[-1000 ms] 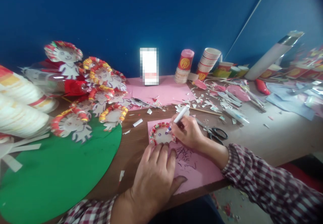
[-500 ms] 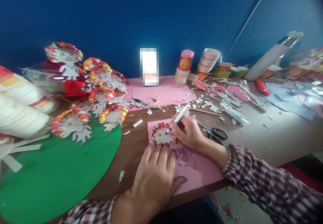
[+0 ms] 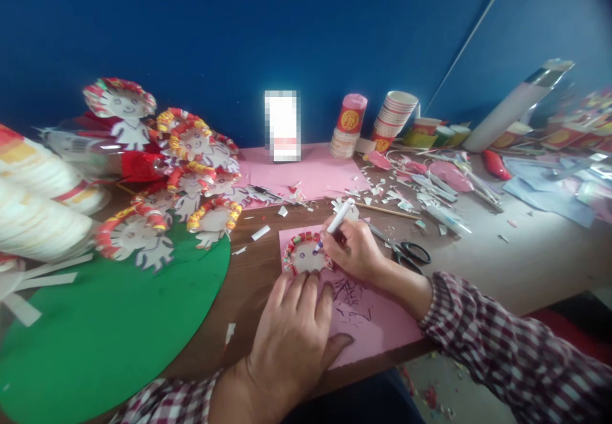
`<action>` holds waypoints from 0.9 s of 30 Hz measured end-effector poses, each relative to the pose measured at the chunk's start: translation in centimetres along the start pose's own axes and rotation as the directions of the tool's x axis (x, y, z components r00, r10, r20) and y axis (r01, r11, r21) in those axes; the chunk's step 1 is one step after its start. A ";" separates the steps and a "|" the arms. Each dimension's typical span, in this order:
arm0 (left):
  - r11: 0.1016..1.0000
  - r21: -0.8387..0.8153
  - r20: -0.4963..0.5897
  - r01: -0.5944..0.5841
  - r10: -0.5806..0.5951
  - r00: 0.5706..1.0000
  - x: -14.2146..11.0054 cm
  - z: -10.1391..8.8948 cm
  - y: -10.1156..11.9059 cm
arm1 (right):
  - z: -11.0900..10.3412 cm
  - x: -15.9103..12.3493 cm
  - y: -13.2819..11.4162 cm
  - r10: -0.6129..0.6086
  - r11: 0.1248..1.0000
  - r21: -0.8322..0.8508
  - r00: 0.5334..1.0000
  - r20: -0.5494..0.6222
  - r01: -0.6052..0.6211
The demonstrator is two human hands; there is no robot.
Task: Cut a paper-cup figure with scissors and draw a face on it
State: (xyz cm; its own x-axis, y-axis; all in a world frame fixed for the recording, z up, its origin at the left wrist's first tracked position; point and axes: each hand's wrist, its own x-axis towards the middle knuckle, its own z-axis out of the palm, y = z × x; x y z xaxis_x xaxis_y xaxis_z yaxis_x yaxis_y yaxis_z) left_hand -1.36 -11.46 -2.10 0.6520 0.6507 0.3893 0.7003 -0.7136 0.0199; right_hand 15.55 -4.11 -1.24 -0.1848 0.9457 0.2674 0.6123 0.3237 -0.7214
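My right hand (image 3: 356, 248) grips a white marker (image 3: 335, 222), its tip on the face of a small paper doll head (image 3: 306, 255) ringed with red and yellow paper. The doll lies on a pink sheet (image 3: 368, 315) scribbled with dark marks. My left hand (image 3: 294, 331) lies flat, fingers together and stretched out, pressing down the lower part of the doll and the pink sheet. Both wrists show checked sleeves.
Several finished paper dolls (image 3: 186, 175) lie at the left, partly on a green round board (image 3: 109, 328). Stacked paper plates (image 3: 38, 213) stand at far left. Black scissors (image 3: 408, 253), paper scraps, stacked paper cups (image 3: 394, 118) and a rolled sheet (image 3: 516, 105) lie behind and right.
The marker in my right hand has tilted and shifted slightly left over the doll's face. My left hand has stayed in place.
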 end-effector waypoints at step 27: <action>0.999 -0.042 0.038 0.013 -0.011 0.999 0.1 0.0 -0.2 | -0.1 0.2 0.4 -0.068 0.976 0.188 0.974 -0.214 0.109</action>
State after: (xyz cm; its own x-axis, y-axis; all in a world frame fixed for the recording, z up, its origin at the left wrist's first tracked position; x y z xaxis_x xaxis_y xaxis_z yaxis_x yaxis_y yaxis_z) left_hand -1.44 -11.29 -2.07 0.6549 0.6679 0.3536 0.6957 -0.7155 0.0633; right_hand 15.79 -3.78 -1.40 -0.0570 0.8931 0.4463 0.4330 0.4249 -0.7950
